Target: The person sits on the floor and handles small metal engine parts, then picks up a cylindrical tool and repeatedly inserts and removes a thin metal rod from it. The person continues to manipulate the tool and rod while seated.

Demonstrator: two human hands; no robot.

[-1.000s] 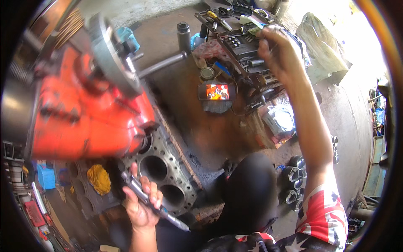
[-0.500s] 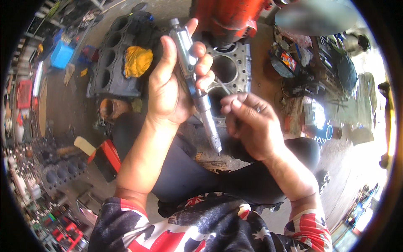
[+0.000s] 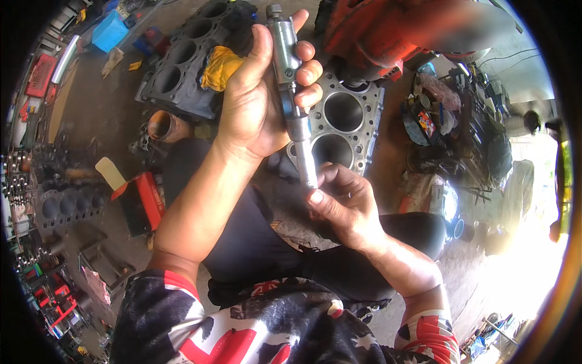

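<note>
My left hand (image 3: pixel 257 103) is closed round a long silver stepped metal cylinder (image 3: pixel 285 54), held upright and slightly tilted in front of me. A bolt-like end (image 3: pixel 274 11) sticks out above my fingers, and the narrower shaft runs down past my palm. My right hand (image 3: pixel 348 209) pinches the shaft's lower tip between thumb and fingers, which hide that tip. Behind the cylinder lies a grey engine block (image 3: pixel 370 124) with large round bores. The exact kind of the cylinder cannot be told.
A big red machine (image 3: pixel 376 36) stands over the far end of the block. To the left are another engine block (image 3: pixel 200 97) with a yellow cloth (image 3: pixel 221 68), a rusty round sleeve (image 3: pixel 163 125) and a red box (image 3: pixel 145 203). A cluttered bench (image 3: pixel 467 115) is at the right.
My right hand has moved down and left from beside the shaft onto its lower tip. The cylinder, in my left hand, stands more upright. The whole view has shifted.
</note>
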